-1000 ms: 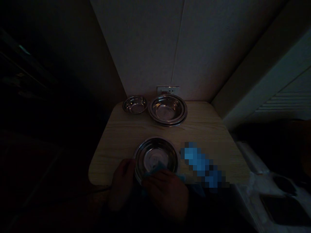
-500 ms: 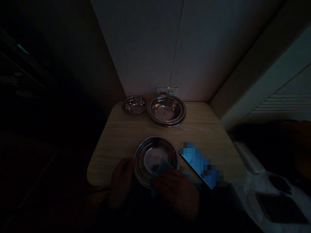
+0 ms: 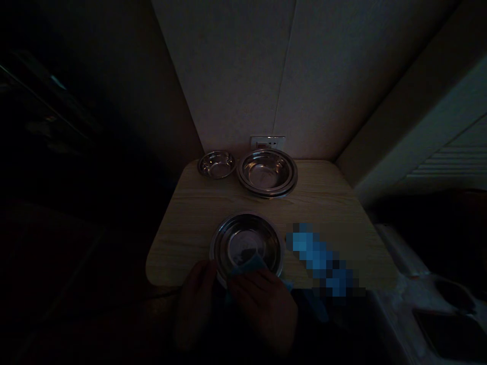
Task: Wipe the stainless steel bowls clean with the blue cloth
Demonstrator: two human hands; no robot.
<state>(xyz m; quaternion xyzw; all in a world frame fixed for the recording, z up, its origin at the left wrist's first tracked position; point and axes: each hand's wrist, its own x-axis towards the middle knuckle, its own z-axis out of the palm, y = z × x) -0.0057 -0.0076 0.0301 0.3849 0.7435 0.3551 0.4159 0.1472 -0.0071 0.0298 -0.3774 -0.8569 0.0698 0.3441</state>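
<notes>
A round stainless steel bowl (image 3: 247,223) with a wide rim rests near the front edge of the small wooden table. My left hand (image 3: 198,291) grips its rim at the lower left, thumb and fingers closed on the edge. Under the fingers of my right hand (image 3: 268,306) is a light blue cloth (image 3: 254,262), pressed against the bowl's near inner side. The cloth's far corner reaches into the bowl, and another bit of it shows to the right of the hand. Dim light hides the fingertips.
Behind stand a stack of steel bowls (image 3: 266,177) and a smaller steel bowl (image 3: 216,165), close to the wall with its socket (image 3: 268,142). A blurred-out phone (image 3: 319,258) lies on the tabletop (image 3: 182,228) to the right. Dark items sit on a pale surface beyond the table's right side.
My right hand has slid the cloth left and a little nearer along the bowl's near side. My left hand has shifted slightly down the rim. The whole view has moved a little.
</notes>
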